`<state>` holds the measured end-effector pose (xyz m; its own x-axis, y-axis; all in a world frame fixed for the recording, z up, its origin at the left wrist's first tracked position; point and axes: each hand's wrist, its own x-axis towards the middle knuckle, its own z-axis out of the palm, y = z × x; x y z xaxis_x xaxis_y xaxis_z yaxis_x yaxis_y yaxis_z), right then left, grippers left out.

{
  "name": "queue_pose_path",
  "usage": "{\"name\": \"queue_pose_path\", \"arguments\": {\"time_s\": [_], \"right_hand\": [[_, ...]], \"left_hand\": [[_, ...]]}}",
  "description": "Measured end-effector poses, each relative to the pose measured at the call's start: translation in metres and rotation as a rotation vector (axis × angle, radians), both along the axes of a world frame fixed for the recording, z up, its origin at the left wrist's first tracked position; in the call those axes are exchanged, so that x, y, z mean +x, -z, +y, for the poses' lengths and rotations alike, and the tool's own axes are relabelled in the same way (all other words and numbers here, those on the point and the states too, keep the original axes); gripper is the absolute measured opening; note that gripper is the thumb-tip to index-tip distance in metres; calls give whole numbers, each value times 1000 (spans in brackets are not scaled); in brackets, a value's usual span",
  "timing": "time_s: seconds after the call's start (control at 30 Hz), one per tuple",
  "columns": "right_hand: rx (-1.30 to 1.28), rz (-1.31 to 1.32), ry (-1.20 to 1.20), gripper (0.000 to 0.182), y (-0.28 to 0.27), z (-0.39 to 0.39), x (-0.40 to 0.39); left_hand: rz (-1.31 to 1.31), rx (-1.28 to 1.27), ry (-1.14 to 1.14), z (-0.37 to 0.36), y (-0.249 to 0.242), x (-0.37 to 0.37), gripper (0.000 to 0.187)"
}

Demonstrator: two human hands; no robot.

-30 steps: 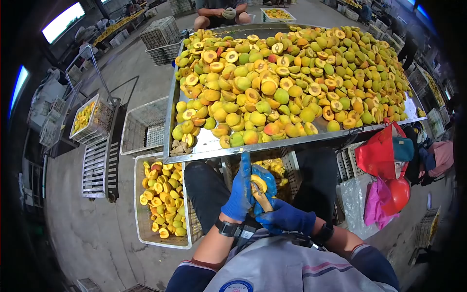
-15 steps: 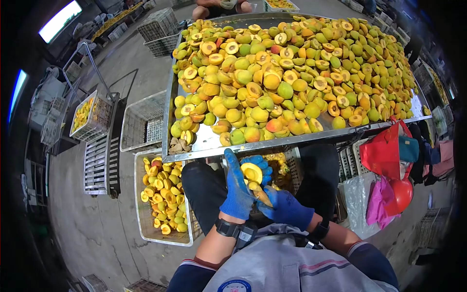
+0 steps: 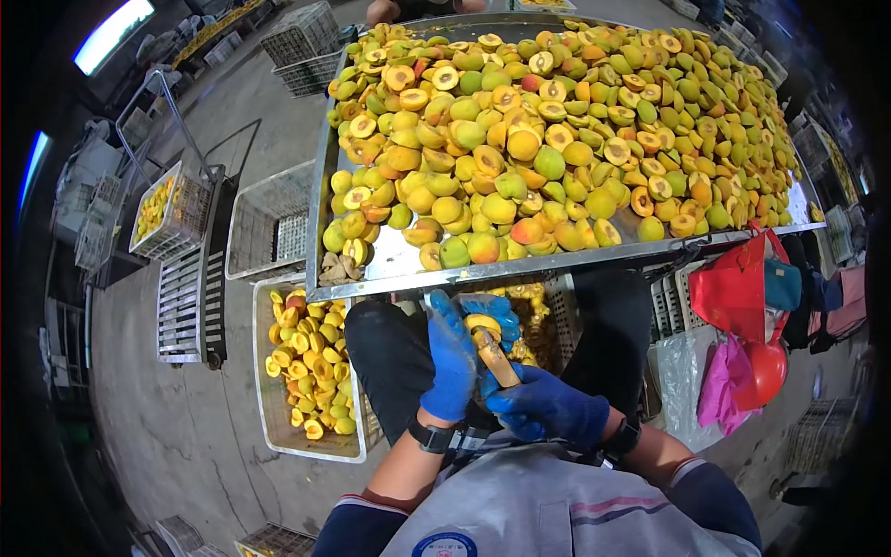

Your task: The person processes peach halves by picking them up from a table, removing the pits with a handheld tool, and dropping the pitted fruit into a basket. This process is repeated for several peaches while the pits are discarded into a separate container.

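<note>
My left hand (image 3: 452,357), in a blue coated glove, is closed around a yellow peach half (image 3: 481,322) above my lap. My right hand (image 3: 552,406), gloved the same way, grips a small tool with a wooden handle (image 3: 501,366). The tool's far end meets the peach half, and its exact shape there is hidden. Below my hands, between my knees, a crate (image 3: 563,320) holds yellow peach pieces (image 3: 530,316). In front stands a metal-rimmed table (image 3: 399,286) heaped with halved peaches (image 3: 520,144), many showing their pits or brown centres.
A crate of peach halves (image 3: 360,446) stands at my left, with another crate (image 3: 243,237) behind it. Farther left is a trolley (image 3: 181,311) carrying a filled crate (image 3: 190,218). Red bags (image 3: 729,292) and a pink bag (image 3: 710,385) hang at right. Part of another person (image 3: 418,9) shows beyond the table.
The peach half has turned from showing its cut face upward to a more edge-on view. My right hand has shifted slightly right and down, and more of the wooden handle shows.
</note>
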<state>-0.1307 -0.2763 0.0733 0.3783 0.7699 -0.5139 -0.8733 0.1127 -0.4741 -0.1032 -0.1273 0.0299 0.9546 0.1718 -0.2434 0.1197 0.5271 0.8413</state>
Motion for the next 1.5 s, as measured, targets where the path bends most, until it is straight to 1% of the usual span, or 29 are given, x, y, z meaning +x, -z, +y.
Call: {"name": "queue_pose_path", "arguments": {"time_s": [0.07, 0.1, 0.13, 0.17, 0.2, 0.23, 0.3, 0.4, 0.53, 0.6, 0.63, 0.7, 0.73, 0.8, 0.83, 0.87, 0.9, 0.93, 1.0, 1.03, 1.1, 1.2, 1.23, 1.3, 1.33, 1.4, 1.43, 1.5], "right_hand": [[39, 46, 25, 16, 2, 5, -4], [78, 92, 59, 16, 4, 7, -5], [78, 92, 60, 16, 6, 8, -6], [153, 145, 45, 16, 9, 8, -8], [226, 195, 30, 16, 10, 8, -8], [226, 195, 33, 16, 11, 10, -9], [269, 303, 68, 11, 12, 13, -12], [289, 365, 82, 10, 17, 14, -11], [299, 355, 84, 9, 17, 10, -4], [194, 266, 69, 13, 10, 9, -1], [192, 268, 68, 13, 6, 9, 0], [-100, -30, 37, 18, -1, 10, 1], [-101, -29, 36, 18, 4, 9, 2], [-253, -280, -4, 24, 17, 5, 3], [-254, -280, -7, 24, 18, 7, 3], [-363, -450, 7, 27, 19, 10, 1], [-472, -621, 22, 31, 19, 12, 0], [-474, -622, 21, 31, 21, 12, 0], [-666, -929, -43, 33, 25, 11, -1], [-668, -930, -48, 33, 28, 11, -2], [-825, -1219, -48, 33, 33, 12, -6], [-825, -1274, -37, 33, 35, 13, -8], [-826, -1275, -39, 33, 34, 14, -8], [-513, -624, -4, 28, 27, 19, -5], [-514, -625, -4, 28, 23, 20, -4], [-452, -381, -15, 25, 15, 22, -2], [-453, -381, -15, 25, 14, 24, -2], [-476, -372, 216, 25, 12, 28, -2]], "left_hand": [[-60, 130, 14, 1, -1, -3, 73], [-59, 131, 12, 3, 2, -3, 73], [-72, 16, 53, 4, 7, -3, 72], [-81, -97, 93, 5, 10, -4, 71], [-81, -99, 94, 4, 9, -3, 71], [-105, -145, 92, 3, 7, -2, 71], [-126, -192, 88, 4, 7, -2, 71], [-73, -261, 116, 5, 8, -1, 72], [-37, -203, 132, 8, 0, 1, 78], [-9, -168, 126, 11, -1, 3, 81], [41, -170, 137, 13, 1, 4, 84], [91, -173, 147, 17, 3, 8, 86], [121, -194, 152, 19, 6, 10, 88], [152, -216, 155, 23, 10, 11, 90], [156, -224, 213, 25, 13, 11, 91], [161, -232, 272, 26, 15, 11, 91], [162, -234, 271, 26, 18, 10, 91], [178, -275, 250, 25, 20, 10, 90], [192, -317, 226, 25, 21, 8, 89], [213, -299, 207, 24, 21, 7, 87], [234, -284, 186, 25, 23, 5, 85], [238, -323, 173, 26, 27, 4, 81], [226, -298, 183, 27, 27, 3, 79], [214, -274, 192, 29, 29, 2, 78], [203, -267, 193, 30, 31, 1, 77], [192, -264, 196, 29, 36, 1, 76], [180, -241, 152, 28, 39, 1, 76], [168, -220, 106, 29, 36, 1, 75]]}}
